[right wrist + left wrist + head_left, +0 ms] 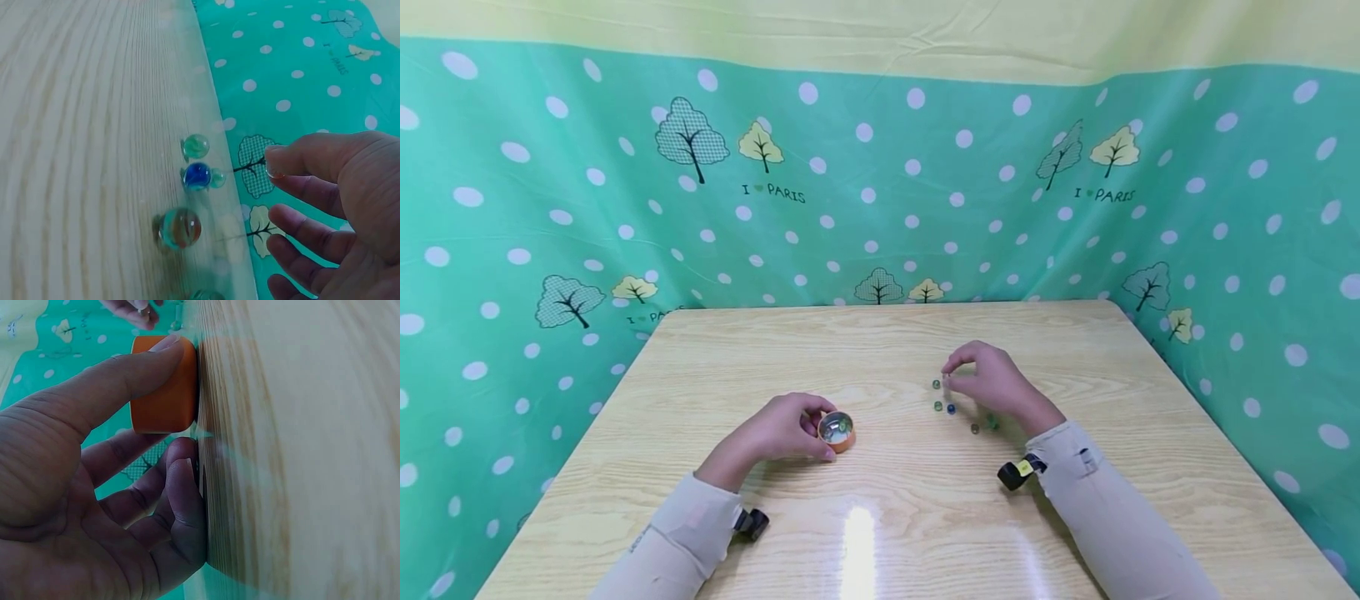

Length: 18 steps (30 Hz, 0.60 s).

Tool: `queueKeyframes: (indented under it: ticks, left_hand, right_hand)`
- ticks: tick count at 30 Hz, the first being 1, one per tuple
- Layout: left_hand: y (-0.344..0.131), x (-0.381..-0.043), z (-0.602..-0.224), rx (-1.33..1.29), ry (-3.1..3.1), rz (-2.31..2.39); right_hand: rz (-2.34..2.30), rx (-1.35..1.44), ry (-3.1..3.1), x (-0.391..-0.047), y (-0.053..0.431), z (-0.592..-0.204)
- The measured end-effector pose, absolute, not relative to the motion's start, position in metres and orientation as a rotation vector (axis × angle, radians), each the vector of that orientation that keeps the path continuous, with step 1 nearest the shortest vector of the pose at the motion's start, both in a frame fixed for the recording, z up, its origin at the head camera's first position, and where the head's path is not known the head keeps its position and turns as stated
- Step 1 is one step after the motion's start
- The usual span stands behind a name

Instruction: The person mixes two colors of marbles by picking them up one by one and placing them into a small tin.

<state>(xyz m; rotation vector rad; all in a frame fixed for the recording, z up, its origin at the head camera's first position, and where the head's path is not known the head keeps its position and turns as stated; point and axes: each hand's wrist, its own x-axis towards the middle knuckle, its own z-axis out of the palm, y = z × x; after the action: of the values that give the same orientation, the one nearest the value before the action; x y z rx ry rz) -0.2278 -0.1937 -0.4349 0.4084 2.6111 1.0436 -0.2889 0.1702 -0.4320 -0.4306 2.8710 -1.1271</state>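
My left hand (784, 429) grips a small round orange container (164, 403) between thumb and fingers, and its base rests on the table. Its inside looks silvery, and at least one greenish marble (843, 426) lies in it. Raised just above the table, my right hand (996, 385) pinches a small clear marble (274, 167) between thumb and index finger. Around that hand several glass marbles lie loose: a blue one (197, 176), a green one (196, 146), and a larger one with a brown swirl (180, 228). Another green marble (992, 422) sits close to the right wrist.
The wooden table (895, 492) extends around both hands. A green dotted curtain (865, 217) printed with trees hangs at its back and sides. Dark wrist cameras are strapped to both sleeves.
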Motion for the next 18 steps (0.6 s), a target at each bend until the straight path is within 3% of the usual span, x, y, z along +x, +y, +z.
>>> queueKeyframes:
  ticks: [18]
  left_hand:
    - [-0.196, -0.229, -0.436, 0.449, 2.593, 1.056]
  right_hand:
    - [-1.124, -0.557, 2.859, -0.282, 0.136, -0.425]
